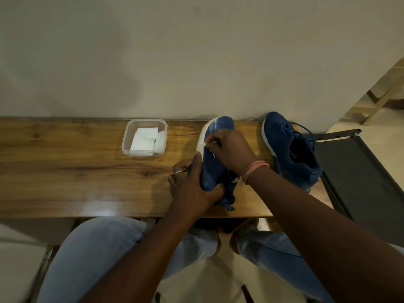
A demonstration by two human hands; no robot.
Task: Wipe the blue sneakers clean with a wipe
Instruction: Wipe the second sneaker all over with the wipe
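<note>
Left hand (192,189) grips heel end of blue sneaker (215,165), tilted on its side on wooden table (65,171). Right hand (229,149) pinches white wipe (206,143) against white sole edge. Second sneaker (288,149) upright, well right; clear container (144,137) with wipes left

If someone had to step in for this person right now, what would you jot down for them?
Left hand grips the heel end of the tilted sneaker, steadying it on the wooden bench.
Right hand pinches a wipe against that shoe's white sole edge.
Second sneaker stands upright to the right, untouched by either hand.
Clear tub on the left holds spare wipes.
Done: wiping of the first shoe under way.
Left: finish it, then probably the second sneaker.
</note>
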